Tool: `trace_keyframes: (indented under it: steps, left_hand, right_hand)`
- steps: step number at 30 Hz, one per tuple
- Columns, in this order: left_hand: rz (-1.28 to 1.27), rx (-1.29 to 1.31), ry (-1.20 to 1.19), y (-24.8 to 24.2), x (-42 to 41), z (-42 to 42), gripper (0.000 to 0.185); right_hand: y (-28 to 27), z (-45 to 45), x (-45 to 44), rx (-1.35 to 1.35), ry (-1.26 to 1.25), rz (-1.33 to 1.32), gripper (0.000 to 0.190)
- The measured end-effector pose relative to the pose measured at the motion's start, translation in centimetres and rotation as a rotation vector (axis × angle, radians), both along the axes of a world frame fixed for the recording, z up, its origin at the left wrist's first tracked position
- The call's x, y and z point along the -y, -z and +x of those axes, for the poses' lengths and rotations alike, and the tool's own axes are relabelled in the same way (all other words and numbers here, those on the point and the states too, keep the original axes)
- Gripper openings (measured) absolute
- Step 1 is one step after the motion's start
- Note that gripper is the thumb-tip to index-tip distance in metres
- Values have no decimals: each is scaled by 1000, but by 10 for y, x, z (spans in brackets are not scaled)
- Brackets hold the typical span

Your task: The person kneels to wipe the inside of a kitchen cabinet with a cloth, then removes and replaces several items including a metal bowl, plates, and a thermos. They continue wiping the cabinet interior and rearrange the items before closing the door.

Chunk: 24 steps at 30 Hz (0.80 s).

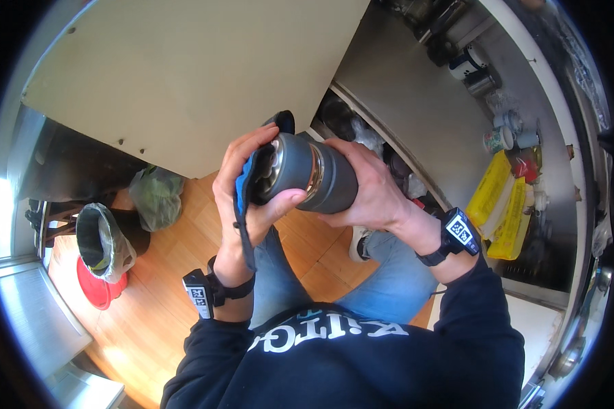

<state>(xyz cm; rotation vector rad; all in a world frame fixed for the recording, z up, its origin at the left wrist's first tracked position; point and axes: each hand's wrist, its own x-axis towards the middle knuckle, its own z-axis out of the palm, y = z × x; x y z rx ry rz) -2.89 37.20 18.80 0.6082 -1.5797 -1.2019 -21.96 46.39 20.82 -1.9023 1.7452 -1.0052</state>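
Between my two hands, in the middle of the view, lies a dark grey insulated container point(332, 176) with a shiny metal ring around it, tilted nearly on its side. My left hand point(253, 189) grips its left end, thumb along the side, with a black and blue fabric piece point(244, 189), perhaps a cover or pouch, between palm and container. A dark flap of fabric stands up above the fingers. My right hand point(371, 186) wraps around the container's right end. Each wrist wears a black strap with a small device bearing a printed pattern.
An open cabinet at the right holds mugs point(498, 139), a metal cup point(480, 83) and yellow packages point(491, 189). A large cream panel point(184, 76) stands ahead. On the wooden floor point(174, 266) at left are a lined bin point(94, 232), a red plastic object point(94, 291) and a plastic bag point(156, 197).
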Motion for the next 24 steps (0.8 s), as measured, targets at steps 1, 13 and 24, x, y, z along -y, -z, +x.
trace_keyframes:
  steps: [1,13,24]
  left_hand:
    - [-30,50,11,0,1,3,73]
    - [-202,107,-21,-5,8,10,65]
    - [582,-544,117,31,-13,-29,76]
  right_hand:
    - [0,-1,1,-2,-44,-1,80]
    - [-5,1,1,15,-108,148,91]
    - [-5,-11,11,636,-59,163,93]
